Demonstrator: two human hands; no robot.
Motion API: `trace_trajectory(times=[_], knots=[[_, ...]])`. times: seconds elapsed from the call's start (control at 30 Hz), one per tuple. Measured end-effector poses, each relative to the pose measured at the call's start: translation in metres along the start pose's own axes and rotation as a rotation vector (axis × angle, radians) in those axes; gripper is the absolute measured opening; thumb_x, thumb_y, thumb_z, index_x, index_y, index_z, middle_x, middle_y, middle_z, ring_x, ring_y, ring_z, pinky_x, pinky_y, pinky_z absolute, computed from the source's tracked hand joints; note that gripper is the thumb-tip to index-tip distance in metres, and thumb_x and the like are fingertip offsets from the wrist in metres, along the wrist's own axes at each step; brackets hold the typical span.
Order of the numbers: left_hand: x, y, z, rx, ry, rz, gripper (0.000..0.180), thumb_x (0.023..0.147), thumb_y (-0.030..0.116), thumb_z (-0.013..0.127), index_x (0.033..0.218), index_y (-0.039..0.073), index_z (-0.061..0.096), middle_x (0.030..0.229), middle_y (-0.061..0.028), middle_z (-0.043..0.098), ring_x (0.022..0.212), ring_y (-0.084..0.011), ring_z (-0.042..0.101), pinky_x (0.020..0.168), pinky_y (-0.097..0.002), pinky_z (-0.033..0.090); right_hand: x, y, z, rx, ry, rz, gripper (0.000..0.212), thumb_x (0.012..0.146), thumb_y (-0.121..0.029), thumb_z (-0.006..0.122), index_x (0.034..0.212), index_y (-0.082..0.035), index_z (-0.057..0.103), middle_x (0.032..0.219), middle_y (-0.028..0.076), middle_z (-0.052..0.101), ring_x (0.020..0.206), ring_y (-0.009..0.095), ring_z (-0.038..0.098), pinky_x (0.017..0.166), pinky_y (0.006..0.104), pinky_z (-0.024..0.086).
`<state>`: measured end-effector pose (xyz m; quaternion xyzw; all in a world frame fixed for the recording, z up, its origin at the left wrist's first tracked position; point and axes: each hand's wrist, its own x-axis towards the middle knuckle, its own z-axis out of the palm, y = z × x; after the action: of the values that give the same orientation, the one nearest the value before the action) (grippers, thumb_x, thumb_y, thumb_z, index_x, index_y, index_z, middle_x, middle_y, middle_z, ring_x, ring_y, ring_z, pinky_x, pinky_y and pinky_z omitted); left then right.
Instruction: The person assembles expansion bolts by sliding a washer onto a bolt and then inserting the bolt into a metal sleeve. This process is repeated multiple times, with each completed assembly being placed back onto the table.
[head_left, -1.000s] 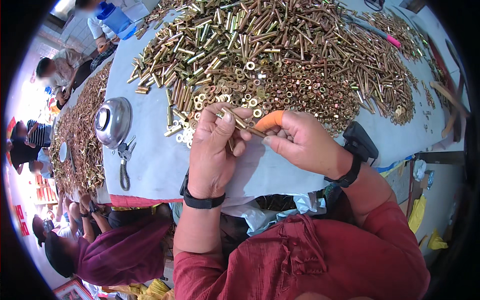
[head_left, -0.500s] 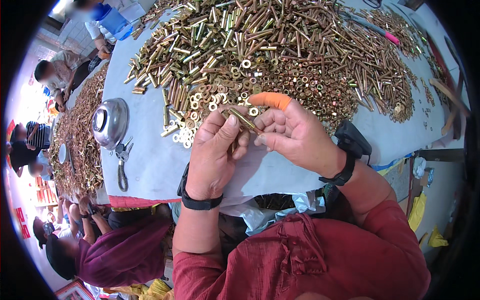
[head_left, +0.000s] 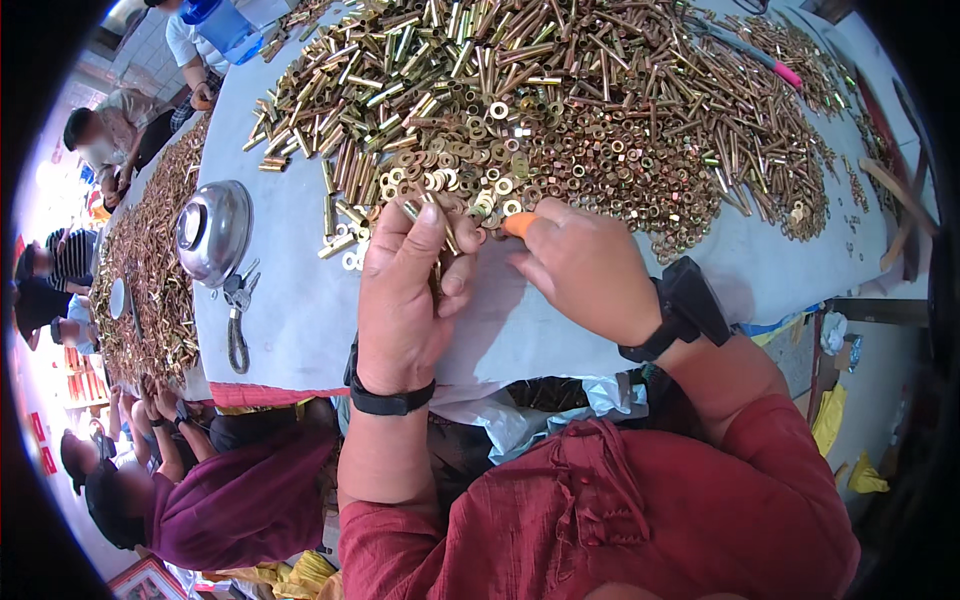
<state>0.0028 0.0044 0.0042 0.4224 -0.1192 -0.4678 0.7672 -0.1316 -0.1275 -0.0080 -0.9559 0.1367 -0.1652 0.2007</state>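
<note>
My left hand [head_left: 408,290] is closed, thumb against bent fingers, on a slim brass-coloured metal sleeve [head_left: 448,236]. Another shiny tube end shows beside its thumb, and the palm side is partly hidden. To its right, my right hand [head_left: 592,275] reaches palm down to the near edge of a heap of flat washers [head_left: 440,180]. An orange cover [head_left: 518,224] wraps its index fingertip, which is at the washers. The thumb stands apart below it, with nothing visible between them; the other fingers are tucked from sight.
Behind the washers lie hex nuts [head_left: 610,165] and a big pile of metal sleeves [head_left: 450,60]. A steel bowl [head_left: 228,235] and keys with a braided strap [head_left: 238,310] are at left on the pale tabletop [head_left: 300,340]. Several people sit along the left; a pink-tipped tool [head_left: 787,75] lies far right.
My right hand has left the sleeve in my left hand and moved down to the washers, turning palm down. My left hand has shifted slightly left, keeping its sleeve.
</note>
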Motion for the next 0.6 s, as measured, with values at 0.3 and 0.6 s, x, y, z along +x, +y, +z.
trace_trajectory(times=[0.3,0.6], knots=[[-0.006,-0.002,0.000,0.404,-0.026,-0.012,0.013,0.099,0.017,0.055,0.105,0.005,0.057,0.080,0.0005,0.060,0.057,-0.0038,0.043,0.051,-0.0192,0.036,0.000,0.001,0.001,-0.182,0.004,0.028,0.018,0.082,-0.018,0.069,0.091,-0.006,0.059,0.084,0.010,0.055,0.079,0.027,0.061,0.066,0.0380,0.050],[-0.004,-0.013,-0.006,0.905,-0.078,0.094,0.012,0.093,0.011,0.062,0.097,0.000,0.058,0.072,0.0001,0.051,0.065,-0.0092,0.045,0.059,-0.0258,0.041,-0.002,0.011,-0.003,-0.200,0.001,0.021,0.016,0.082,-0.014,0.067,0.092,-0.005,0.060,0.084,0.011,0.058,0.077,0.030,0.061,0.066,0.0395,0.049]])
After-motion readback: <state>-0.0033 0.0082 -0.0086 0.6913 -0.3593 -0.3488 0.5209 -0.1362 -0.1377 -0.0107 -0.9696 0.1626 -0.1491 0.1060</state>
